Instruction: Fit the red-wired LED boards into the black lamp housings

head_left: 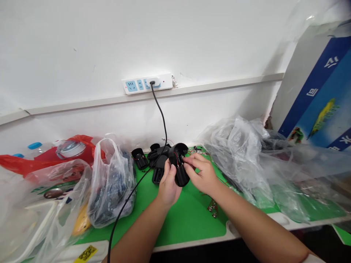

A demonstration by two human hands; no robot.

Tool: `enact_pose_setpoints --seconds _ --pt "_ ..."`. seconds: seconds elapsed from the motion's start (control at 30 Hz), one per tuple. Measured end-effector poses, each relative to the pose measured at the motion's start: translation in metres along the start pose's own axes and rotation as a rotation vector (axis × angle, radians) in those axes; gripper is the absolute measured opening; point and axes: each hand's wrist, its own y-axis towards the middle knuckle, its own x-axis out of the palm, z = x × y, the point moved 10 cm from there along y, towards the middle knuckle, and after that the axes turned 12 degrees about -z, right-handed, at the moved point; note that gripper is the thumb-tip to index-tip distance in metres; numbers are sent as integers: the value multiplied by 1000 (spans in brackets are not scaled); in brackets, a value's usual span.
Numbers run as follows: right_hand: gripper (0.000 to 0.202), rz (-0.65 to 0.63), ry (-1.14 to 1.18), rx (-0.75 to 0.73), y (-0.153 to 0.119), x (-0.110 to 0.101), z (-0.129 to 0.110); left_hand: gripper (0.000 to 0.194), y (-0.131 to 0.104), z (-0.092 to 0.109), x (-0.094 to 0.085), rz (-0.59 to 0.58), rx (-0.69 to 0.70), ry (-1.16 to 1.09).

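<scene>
Above the green tabletop [192,219], my left hand [169,186] is wrapped round a black plastic housing [182,176] with an open, cup-like top. Thin red wires show inside the housing. My right hand [201,171] is closed at the housing's right side, thumb and fingers pinched by the small parts inside. What those fingertips hold, if anything, is too small to make out. Similar black housings [139,159] lie behind and left of my hands. Small wired parts [213,209] rest on the green top under my right forearm.
A black cable [137,185] runs from the power strip [148,84] down across the table, left of my hands. Filled plastic bags [112,186] and a red bag [41,160] stand left. Clear plastic bags [244,157] and a large blue box [320,87] occupy the right.
</scene>
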Motion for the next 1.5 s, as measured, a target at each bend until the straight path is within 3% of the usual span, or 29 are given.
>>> enact_pose_setpoints --seconds 0.23,0.43,0.67,0.87,0.97,1.1,1.2,1.27,1.37,1.5 --pt "26 -74 -56 17 -2 5 3 35 2 1 -12 56 5 -2" --pt "26 -140 -60 36 -2 6 3 34 4 0 -14 36 -1 60" --pt "29 -212 -89 26 -2 14 2 30 8 8 -25 114 -48 99" --pt "26 -407 -160 -31 -3 27 -14 34 10 7 -34 122 -184 216" --pt "26 -461 -89 -14 -3 27 -13 35 10 6 -41 158 -206 223" --pt "23 -373 316 229 -2 15 21 29 10 3 -46 176 -213 204" --pt "24 -147 636 406 -2 -2 58 27 11 3 -44 155 -215 205" --pt "24 19 729 482 -4 -15 80 27 10 2 -43 145 -232 186" --pt "22 117 584 564 -6 -31 102 30 10 3 -39 118 -249 159" --pt "21 -114 -20 544 2 -39 104 38 9 5 -30 39 -259 166"
